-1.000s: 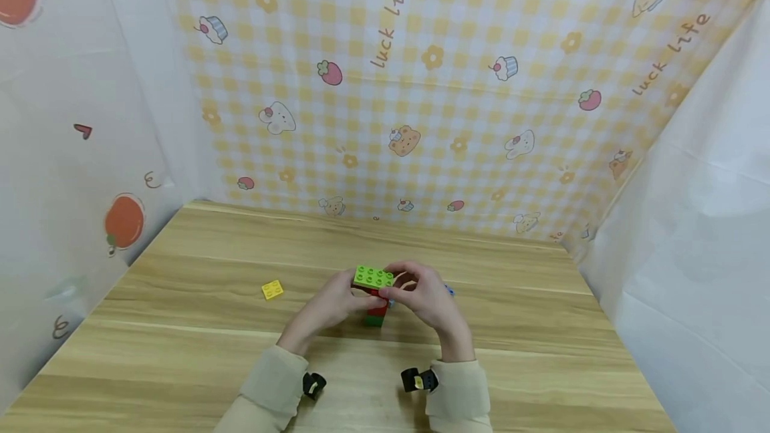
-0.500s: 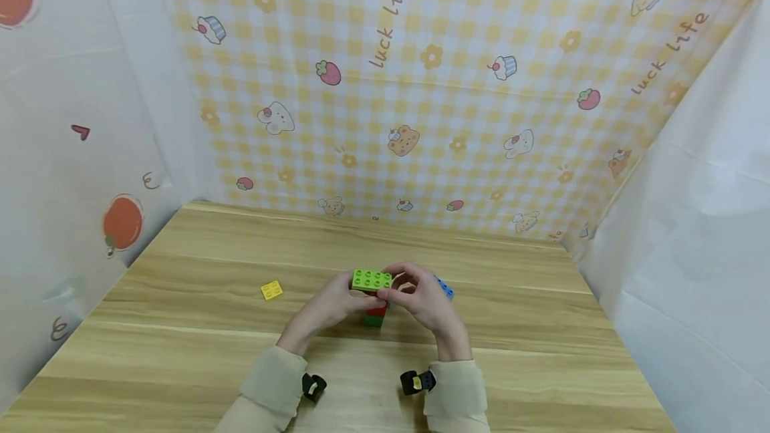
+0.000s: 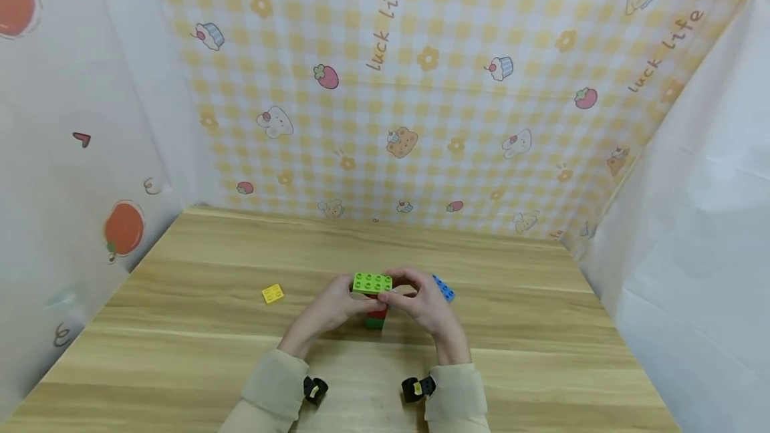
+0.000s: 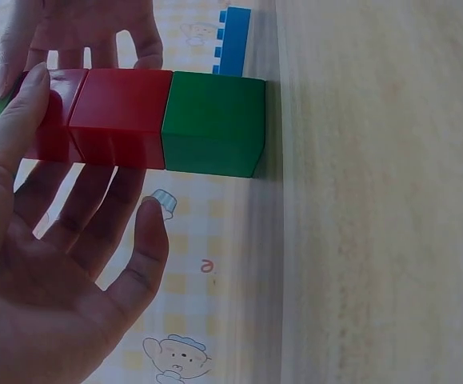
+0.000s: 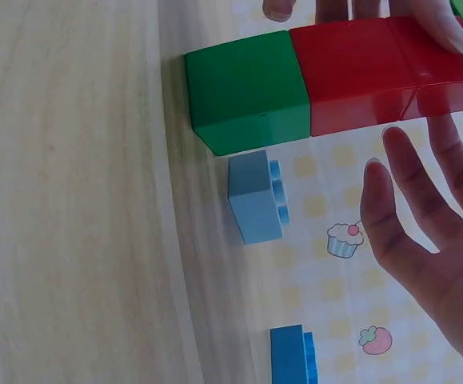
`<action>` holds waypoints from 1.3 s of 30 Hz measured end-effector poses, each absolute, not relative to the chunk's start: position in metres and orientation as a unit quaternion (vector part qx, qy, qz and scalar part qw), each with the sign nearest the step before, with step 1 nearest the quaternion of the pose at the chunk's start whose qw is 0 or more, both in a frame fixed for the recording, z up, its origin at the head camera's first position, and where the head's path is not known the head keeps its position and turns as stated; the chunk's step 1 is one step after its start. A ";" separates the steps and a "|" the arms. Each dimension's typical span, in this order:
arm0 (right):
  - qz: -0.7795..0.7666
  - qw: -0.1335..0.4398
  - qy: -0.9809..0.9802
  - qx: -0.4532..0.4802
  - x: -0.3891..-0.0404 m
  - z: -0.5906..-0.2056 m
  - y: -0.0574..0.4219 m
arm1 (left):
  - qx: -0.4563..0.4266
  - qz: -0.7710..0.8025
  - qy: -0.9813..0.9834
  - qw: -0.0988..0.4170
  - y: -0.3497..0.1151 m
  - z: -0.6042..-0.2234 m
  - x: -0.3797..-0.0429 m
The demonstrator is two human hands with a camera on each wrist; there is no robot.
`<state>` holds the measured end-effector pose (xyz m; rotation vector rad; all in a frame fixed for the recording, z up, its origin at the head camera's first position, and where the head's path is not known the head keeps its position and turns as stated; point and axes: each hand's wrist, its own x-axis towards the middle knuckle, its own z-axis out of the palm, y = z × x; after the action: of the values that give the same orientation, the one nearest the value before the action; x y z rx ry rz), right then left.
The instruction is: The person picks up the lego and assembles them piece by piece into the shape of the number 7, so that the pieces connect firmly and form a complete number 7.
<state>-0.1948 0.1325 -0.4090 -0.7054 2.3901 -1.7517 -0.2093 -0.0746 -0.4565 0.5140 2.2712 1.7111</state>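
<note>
- Framing the tower's (image 4: 143,120) near side, two sleeves (image 3: 273,383) of soft cream cloth end in broad cuffs.
- Left of the tower's top, the left hand (image 3: 333,301) holds it, thumb over the near face, fingers behind; the right hand (image 3: 426,305) has the same narrow grip from the right.
- The tower stands upright: a glossy green brick (image 5: 251,92), two smooth, block-shaped red bricks (image 5: 359,76), then a longer, studded lime brick (image 3: 372,284) as its cap. Whether its base touches the counter (image 3: 180,346) I cannot tell.
- Seating or steadying the lime brick seems the step in hand; the next move likely calls for even pressure from both sides, keeping the tower plumb.
- Well left of the tower lies a squarish yellow brick (image 3: 273,293), hard plastic with round studs.
- Right of the tower sit a light-blue brick (image 5: 255,196) and, farther off, a long blue brick (image 3: 444,288).
- Well beyond the tower hangs a creased, checked cloth (image 3: 457,105); pale wood grain streaks the counter.
</note>
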 end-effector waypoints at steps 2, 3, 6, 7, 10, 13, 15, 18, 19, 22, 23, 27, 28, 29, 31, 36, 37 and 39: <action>-0.578 0.049 0.782 -0.226 -0.195 -0.412 0.133 | 0.177 0.588 0.779 0.126 -0.074 -0.457 -0.209; -0.580 0.050 0.781 -0.226 -0.195 -0.414 0.134 | 0.179 0.587 0.779 0.125 -0.074 -0.458 -0.209; -0.585 0.048 0.778 -0.222 -0.199 -0.422 0.135 | 0.187 0.584 0.781 0.121 -0.074 -0.459 -0.209; -0.586 0.049 0.778 -0.220 -0.199 -0.422 0.134 | 0.194 0.580 0.782 0.122 -0.074 -0.460 -0.209; -0.587 0.050 0.778 -0.217 -0.197 -0.421 0.133 | 0.218 0.570 0.783 0.123 -0.074 -0.464 -0.210; -0.585 0.057 0.781 -0.212 -0.192 -0.413 0.131 | 0.238 0.559 0.784 0.126 -0.076 -0.469 -0.209; -0.583 0.057 0.783 -0.211 -0.191 -0.413 0.130 | 0.249 0.557 0.782 0.126 -0.078 -0.469 -0.209; -0.580 0.059 0.785 -0.207 -0.190 -0.412 0.131 | 0.253 0.554 0.781 0.136 -0.082 -0.466 -0.208; -0.580 0.058 0.786 -0.205 -0.190 -0.412 0.131 | 0.253 0.551 0.783 0.137 -0.084 -0.464 -0.208; -0.582 0.057 0.786 -0.200 -0.190 -0.412 0.132 | 0.236 0.534 0.801 0.133 -0.094 -0.456 -0.207; -0.583 0.058 0.786 -0.198 -0.191 -0.411 0.132 | 0.228 0.526 0.809 0.129 -0.097 -0.453 -0.207; -0.587 0.063 0.784 -0.193 -0.191 -0.410 0.132 | 0.190 0.494 0.841 0.110 -0.115 -0.442 -0.204; -0.587 0.064 0.784 -0.192 -0.191 -0.410 0.132 | 0.180 0.488 0.847 0.106 -0.120 -0.440 -0.203; -0.588 0.065 0.783 -0.190 -0.191 -0.410 0.132 | 0.171 0.481 0.854 0.100 -0.126 -0.439 -0.202; -0.590 0.066 0.783 -0.188 -0.191 -0.411 0.132 | 0.153 0.467 0.867 0.088 -0.137 -0.437 -0.200; -0.594 0.065 0.780 -0.185 -0.191 -0.411 0.133 | 0.144 0.447 0.881 0.055 -0.161 -0.440 -0.198; -0.594 0.065 0.780 -0.185 -0.191 -0.411 0.133 | 0.143 0.445 0.883 0.049 -0.166 -0.441 -0.198; -0.594 0.066 0.780 -0.186 -0.190 -0.411 0.132 | 0.139 0.440 0.886 0.039 -0.175 -0.444 -0.197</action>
<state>-0.1904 0.1324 -0.4112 -0.5624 2.3525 -1.7916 -0.1967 -0.1750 -0.4435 0.4266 2.7173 1.3482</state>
